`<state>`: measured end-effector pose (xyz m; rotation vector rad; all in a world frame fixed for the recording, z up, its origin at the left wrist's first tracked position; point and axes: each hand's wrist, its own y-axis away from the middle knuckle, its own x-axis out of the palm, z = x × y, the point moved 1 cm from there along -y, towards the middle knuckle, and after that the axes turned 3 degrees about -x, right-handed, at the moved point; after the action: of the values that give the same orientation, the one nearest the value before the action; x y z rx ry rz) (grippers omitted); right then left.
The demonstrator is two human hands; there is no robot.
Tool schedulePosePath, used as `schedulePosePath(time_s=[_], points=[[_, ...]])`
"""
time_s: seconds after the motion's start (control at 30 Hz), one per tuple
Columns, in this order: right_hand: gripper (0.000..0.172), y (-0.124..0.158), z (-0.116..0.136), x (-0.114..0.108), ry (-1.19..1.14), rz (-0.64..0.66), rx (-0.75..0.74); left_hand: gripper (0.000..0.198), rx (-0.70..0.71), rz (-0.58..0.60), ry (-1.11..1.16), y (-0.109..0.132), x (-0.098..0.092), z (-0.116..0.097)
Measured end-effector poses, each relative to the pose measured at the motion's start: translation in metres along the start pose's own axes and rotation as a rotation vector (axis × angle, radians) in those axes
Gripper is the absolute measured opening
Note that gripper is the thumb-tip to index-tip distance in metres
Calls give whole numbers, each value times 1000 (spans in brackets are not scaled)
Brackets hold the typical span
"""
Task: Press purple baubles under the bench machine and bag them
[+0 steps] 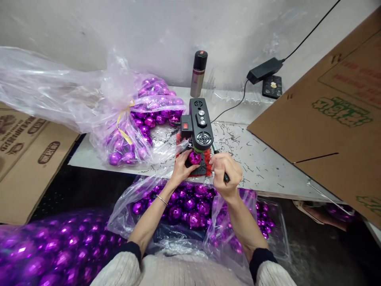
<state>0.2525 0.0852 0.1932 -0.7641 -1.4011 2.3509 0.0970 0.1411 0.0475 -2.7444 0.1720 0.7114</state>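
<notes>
The left grip (181, 166), thumb and fingers partly spread, holds a purple ball (195, 158) beneath the black machine (197, 126), probably to steady it. To its right, the right grip (227, 171) curls tightly around the lever (226, 178), presumably for leverage; open-bagged balls (193, 218) sit below both.

Nothing I can read
Lettering (342, 111) on the brown cardboard box (312, 135) at my right and brown cardboard carton (26, 171) at left is unclear.
</notes>
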Motion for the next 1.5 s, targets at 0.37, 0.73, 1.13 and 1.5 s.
schedulePosePath(time_s=[0.37, 0.73, 1.13, 1.5], points=[[28, 38, -21, 15, 5, -47, -132, 67, 7, 3, 20, 2, -2, 7], [27, 62, -34, 29, -21, -123, -144, 68, 23, 2, 1, 3, -1, 7], [29, 23, -8, 10, -13, -91, 49, 73, 125, -27, -90, 18, -1, 5], [26, 42, -15, 10, -47, -52, 9, 35, -4, -299, -75, -45, -69, 4]])
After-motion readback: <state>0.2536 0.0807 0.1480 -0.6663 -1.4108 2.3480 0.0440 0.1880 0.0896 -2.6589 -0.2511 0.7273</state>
